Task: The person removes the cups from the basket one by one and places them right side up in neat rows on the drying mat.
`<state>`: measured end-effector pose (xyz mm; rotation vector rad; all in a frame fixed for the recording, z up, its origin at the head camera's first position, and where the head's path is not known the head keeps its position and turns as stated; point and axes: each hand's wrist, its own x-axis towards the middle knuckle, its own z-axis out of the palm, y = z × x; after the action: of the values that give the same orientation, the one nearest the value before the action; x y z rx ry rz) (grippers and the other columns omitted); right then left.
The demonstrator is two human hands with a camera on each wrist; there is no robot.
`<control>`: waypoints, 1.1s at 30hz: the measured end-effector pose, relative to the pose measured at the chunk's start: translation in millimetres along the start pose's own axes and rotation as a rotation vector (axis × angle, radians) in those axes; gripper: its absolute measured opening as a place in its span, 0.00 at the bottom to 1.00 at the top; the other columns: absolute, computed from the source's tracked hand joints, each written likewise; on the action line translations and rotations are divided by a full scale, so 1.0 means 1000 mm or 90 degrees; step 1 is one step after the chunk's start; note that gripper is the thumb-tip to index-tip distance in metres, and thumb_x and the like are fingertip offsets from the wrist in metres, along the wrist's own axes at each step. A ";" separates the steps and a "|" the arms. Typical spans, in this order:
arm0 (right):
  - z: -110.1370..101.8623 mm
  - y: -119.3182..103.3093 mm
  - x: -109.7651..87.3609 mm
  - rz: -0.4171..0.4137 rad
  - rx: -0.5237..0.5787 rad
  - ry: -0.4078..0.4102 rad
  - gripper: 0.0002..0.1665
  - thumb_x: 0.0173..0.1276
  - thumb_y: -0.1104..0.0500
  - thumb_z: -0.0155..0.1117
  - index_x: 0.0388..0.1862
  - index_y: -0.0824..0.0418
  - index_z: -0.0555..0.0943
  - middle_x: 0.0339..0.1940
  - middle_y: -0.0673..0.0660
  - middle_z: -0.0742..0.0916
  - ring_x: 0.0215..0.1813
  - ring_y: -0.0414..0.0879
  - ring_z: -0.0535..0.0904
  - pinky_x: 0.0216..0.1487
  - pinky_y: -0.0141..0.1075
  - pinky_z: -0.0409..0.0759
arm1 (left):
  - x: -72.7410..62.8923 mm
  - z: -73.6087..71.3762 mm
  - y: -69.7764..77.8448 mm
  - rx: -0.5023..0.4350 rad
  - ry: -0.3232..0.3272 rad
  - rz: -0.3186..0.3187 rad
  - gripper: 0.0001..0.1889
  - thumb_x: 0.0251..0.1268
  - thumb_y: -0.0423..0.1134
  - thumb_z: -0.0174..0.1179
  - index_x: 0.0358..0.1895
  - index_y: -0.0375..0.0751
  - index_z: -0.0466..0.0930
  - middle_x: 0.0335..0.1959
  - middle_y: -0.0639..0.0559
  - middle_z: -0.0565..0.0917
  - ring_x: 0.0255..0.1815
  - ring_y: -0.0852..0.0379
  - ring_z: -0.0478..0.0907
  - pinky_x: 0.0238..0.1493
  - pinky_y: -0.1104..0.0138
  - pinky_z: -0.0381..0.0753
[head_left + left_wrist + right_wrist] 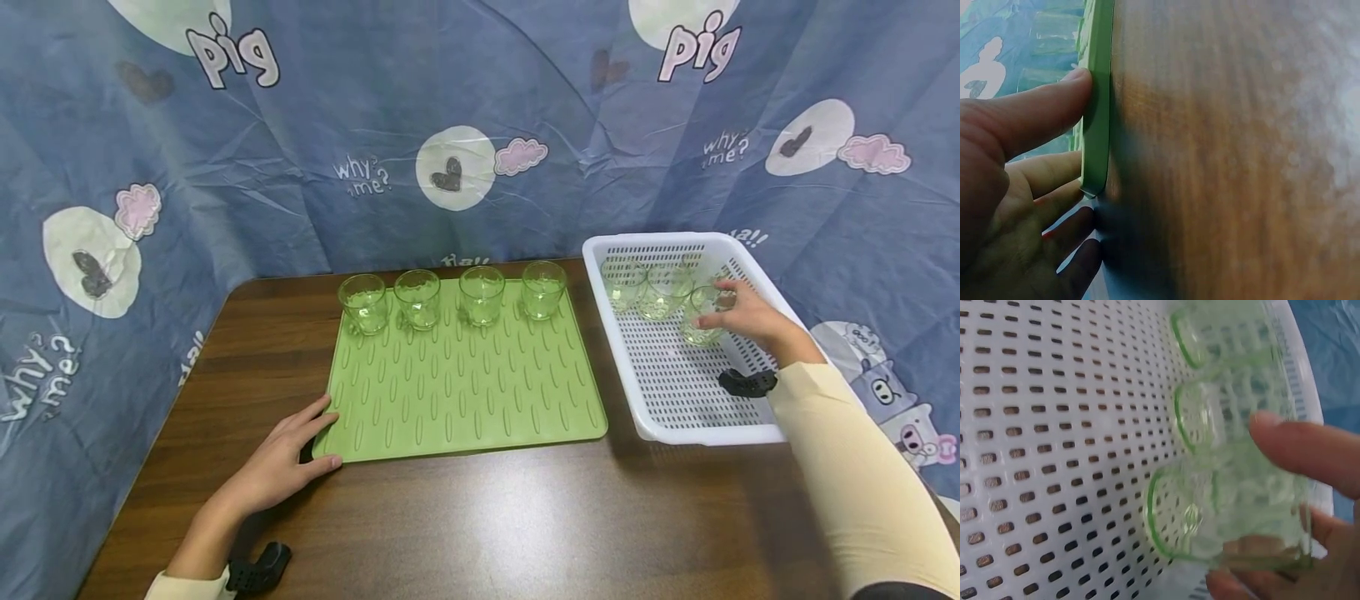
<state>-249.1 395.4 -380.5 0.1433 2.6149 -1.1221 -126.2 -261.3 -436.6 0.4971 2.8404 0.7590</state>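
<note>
Inside the white basket, my right hand (738, 315) grips a clear green-tinted drinking glass (699, 325), thumb on one side and fingers on the other. The right wrist view shows this glass (1179, 519) close to the basket floor, with two more glasses in a line beyond it. At the left front corner of the green mat (465, 383), my left hand (281, 458) rests with its fingers spread. Its thumb (1060, 103) touches the mat's edge in the left wrist view. Several matching glasses (481, 296) stand in a row along the mat's far side.
The perforated white basket (637, 392) stands on the brown wooden table (480, 517), right of the mat. Behind the table hangs a blue printed cloth (300, 150). Other glasses (624, 285) stand near the basket's back left wall.
</note>
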 end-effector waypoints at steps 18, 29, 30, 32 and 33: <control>0.000 0.013 0.008 -0.025 0.073 -0.083 0.60 0.70 0.58 0.64 0.79 0.69 0.30 0.75 0.84 0.53 0.75 0.78 0.54 0.70 0.70 0.59 | -0.001 -0.001 0.000 -0.004 -0.002 -0.004 0.37 0.64 0.50 0.66 0.71 0.32 0.68 0.77 0.33 0.59 0.73 0.27 0.56 0.61 0.32 0.63; 0.001 0.017 0.007 -0.033 0.058 -0.073 0.60 0.70 0.58 0.64 0.80 0.68 0.31 0.75 0.83 0.56 0.73 0.77 0.60 0.69 0.68 0.64 | -0.001 0.000 0.000 -0.010 -0.006 -0.008 0.37 0.64 0.50 0.66 0.71 0.33 0.68 0.78 0.34 0.58 0.74 0.27 0.55 0.62 0.32 0.62; 0.001 0.018 0.006 -0.032 0.056 -0.073 0.60 0.70 0.58 0.64 0.80 0.68 0.31 0.75 0.83 0.56 0.73 0.77 0.61 0.69 0.68 0.64 | 0.000 0.000 0.000 -0.011 -0.008 -0.008 0.37 0.64 0.51 0.66 0.71 0.33 0.68 0.78 0.34 0.58 0.74 0.27 0.55 0.62 0.32 0.62; 0.000 0.019 0.005 -0.029 0.047 -0.074 0.59 0.70 0.58 0.64 0.80 0.69 0.32 0.75 0.82 0.56 0.72 0.77 0.62 0.68 0.67 0.65 | 0.001 0.000 0.000 -0.010 -0.009 -0.008 0.37 0.64 0.51 0.66 0.71 0.33 0.67 0.78 0.34 0.58 0.74 0.27 0.55 0.62 0.31 0.62; -0.001 0.019 0.004 -0.027 0.040 -0.074 0.59 0.70 0.57 0.64 0.80 0.69 0.33 0.75 0.82 0.56 0.72 0.77 0.63 0.68 0.67 0.66 | 0.001 0.001 0.000 -0.010 -0.009 -0.007 0.37 0.64 0.50 0.66 0.71 0.33 0.67 0.78 0.34 0.58 0.74 0.27 0.55 0.62 0.31 0.62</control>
<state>-249.2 408.6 -394.4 0.0337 2.4930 -1.1907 -127.0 -260.6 -437.3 0.4817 2.8196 0.7714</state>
